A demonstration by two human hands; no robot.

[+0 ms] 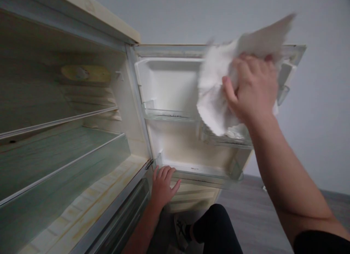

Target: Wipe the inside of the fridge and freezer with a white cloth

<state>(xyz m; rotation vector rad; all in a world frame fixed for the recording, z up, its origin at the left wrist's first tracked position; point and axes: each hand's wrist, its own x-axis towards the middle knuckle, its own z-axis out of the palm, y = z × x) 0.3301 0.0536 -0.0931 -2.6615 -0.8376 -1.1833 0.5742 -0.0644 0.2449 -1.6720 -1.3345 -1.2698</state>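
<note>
— What has the right hand (253, 88) got?

— A bunched white cloth (218, 90), gripped in closed fingers and pressed against the inner face of the open fridge door (169, 82); the cloth is blurred, one corner flaring above the knuckles; it covers the upper door panel, just over the middle door shelf (226, 139).

— And the left hand (163, 184)?

— Lower down and well apart from the right, fingers spread flat and holding nothing; it rests against the bottom edge of the door, just below the lowest door rack (202, 172), beside the hinge corner.

— How far along does the wiping look?

— Hard to judge; the door liner beside the cloth looks white, but the panel beneath the right hand shows a yellowish tinge; to the left of both hands, the fridge floor (90, 206) carries brownish-yellow streaks and looks uncleaned; the glass shelves (62, 152) above it stand bare; I would say the door is in hand and the cabinet interior remains.

— Anything else?

— A dark-clad knee (216, 225) and a shoe (182, 230) below the left hand, on grey flooring (246, 210).
</note>
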